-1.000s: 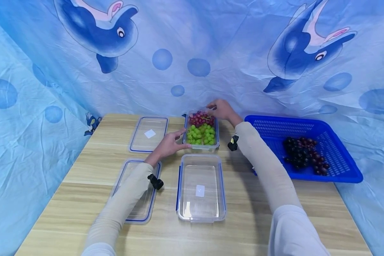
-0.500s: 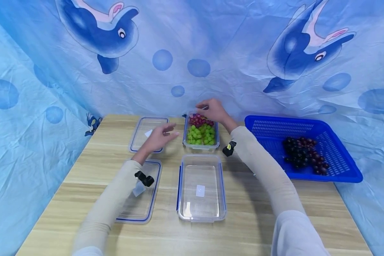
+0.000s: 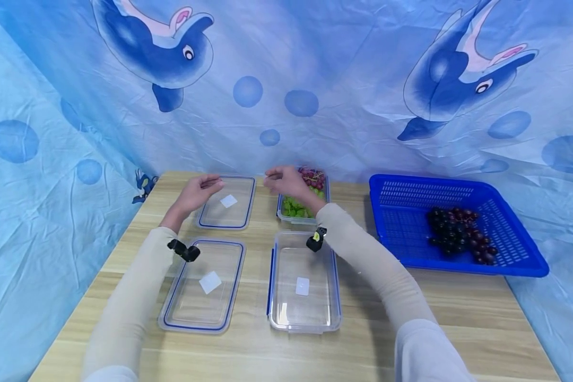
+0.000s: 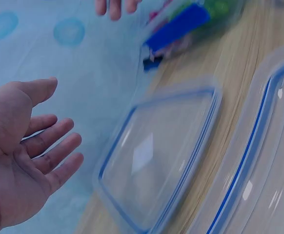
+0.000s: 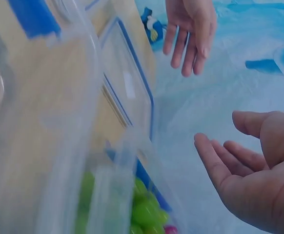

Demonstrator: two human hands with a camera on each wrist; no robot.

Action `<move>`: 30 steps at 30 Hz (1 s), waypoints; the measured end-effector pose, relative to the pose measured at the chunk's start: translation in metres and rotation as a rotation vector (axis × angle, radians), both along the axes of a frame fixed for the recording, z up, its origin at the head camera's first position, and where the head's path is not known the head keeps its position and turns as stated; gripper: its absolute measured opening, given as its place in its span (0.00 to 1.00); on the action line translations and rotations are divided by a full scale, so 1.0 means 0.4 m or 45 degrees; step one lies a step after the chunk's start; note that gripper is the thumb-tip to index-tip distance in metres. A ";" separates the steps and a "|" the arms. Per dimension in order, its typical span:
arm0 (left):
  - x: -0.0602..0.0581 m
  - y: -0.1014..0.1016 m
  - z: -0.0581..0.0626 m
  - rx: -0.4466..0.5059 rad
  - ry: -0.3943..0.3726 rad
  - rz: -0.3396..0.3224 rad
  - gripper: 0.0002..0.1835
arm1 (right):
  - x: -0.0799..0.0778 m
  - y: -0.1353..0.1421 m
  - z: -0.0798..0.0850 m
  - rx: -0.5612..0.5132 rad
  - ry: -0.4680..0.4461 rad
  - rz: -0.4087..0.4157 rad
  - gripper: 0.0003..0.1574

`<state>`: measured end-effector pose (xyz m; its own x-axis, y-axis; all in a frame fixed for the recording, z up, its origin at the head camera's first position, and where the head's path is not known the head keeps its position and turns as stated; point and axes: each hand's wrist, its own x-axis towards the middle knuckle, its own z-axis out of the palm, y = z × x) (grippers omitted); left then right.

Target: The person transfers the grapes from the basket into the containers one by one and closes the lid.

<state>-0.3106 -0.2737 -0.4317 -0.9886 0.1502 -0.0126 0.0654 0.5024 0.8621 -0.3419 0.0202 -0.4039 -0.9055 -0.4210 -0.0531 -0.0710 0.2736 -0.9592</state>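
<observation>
My left hand (image 3: 197, 195) is held in the air at the left edge of the far clear lid (image 3: 239, 212), fingers relaxed, holding nothing. In the left wrist view its fingers (image 4: 59, 146) are spread apart. My right hand (image 3: 288, 183), also holding nothing, hovers at the left side of a clear box (image 3: 293, 219) and hides part of it. Inside that box are red grapes (image 3: 314, 176) at the back and green grapes (image 3: 293, 207) in front. The right wrist view shows the thumb and fingers (image 5: 213, 158) apart.
A second blue-sealed lid (image 3: 200, 297) lies nearer on the wooden table (image 3: 248, 350). To its right stands a larger clear box (image 3: 305, 313) with nothing in it. A blue basket (image 3: 401, 223) with dark grapes (image 3: 451, 231) stands at the right. A dolphin-print curtain (image 3: 344, 132) hangs behind.
My left hand has let go of the grape box's near left corner and moved left to the far lid. My right hand has come off the box's far right corner and moved left across it.
</observation>
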 end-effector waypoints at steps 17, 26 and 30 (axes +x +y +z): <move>-0.021 -0.114 -0.076 0.041 -0.168 0.104 0.37 | 0.000 -0.120 -0.096 -0.327 -0.463 -0.019 0.38; -0.025 -0.130 -0.105 0.130 -0.206 0.117 0.33 | 0.000 -0.147 -0.118 -0.305 -0.633 -0.058 0.43; -0.030 -0.128 -0.115 0.096 -0.249 0.107 0.33 | 0.002 -0.155 -0.128 -0.320 -0.687 -0.047 0.46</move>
